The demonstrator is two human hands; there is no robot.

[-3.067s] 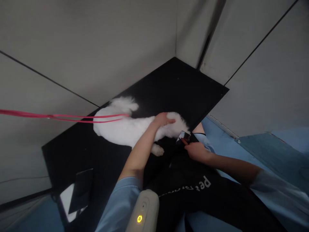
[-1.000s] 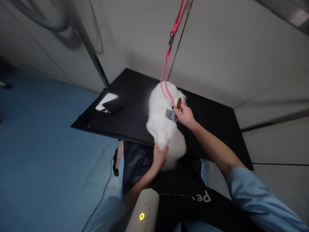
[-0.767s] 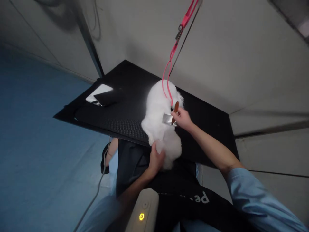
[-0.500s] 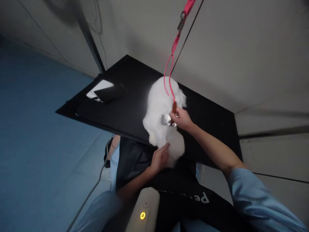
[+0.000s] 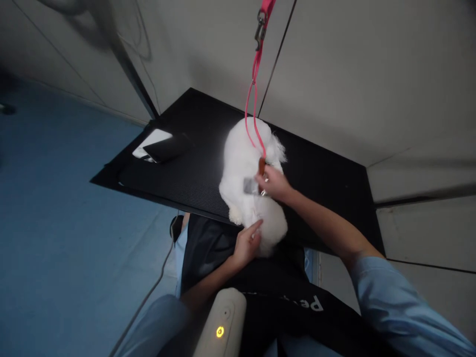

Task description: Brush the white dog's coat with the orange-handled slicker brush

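A white fluffy dog (image 5: 241, 148) is on the black grooming table (image 5: 178, 188), its lower rounded part reaching past the near edge. My right hand (image 5: 275, 183) is closed round the brown handle of a slicker brush (image 5: 262, 167). The brush's grey head lies against the white coat, slightly blurred. Lower down, my left hand (image 5: 247, 245) holds the dog's rounded near end, index finger stretched along the fur; the other fingertips are partly hidden. A pink loop leash (image 5: 256, 114) hangs from above and reaches the dog's coat near the brush.
A white object and a dark flat one (image 5: 167, 148) lie on the table's left side. The leash has a metal clip (image 5: 259, 29). A pale device with a lit yellow ring (image 5: 223, 322) stands close before me. A grey cable (image 5: 148, 295) runs over the blue floor. A wall rises behind.
The brush in my right hand has moved slightly left across the coat, its head now turned flatter. My left hand stays at the dog's near end. The view has shifted a little.
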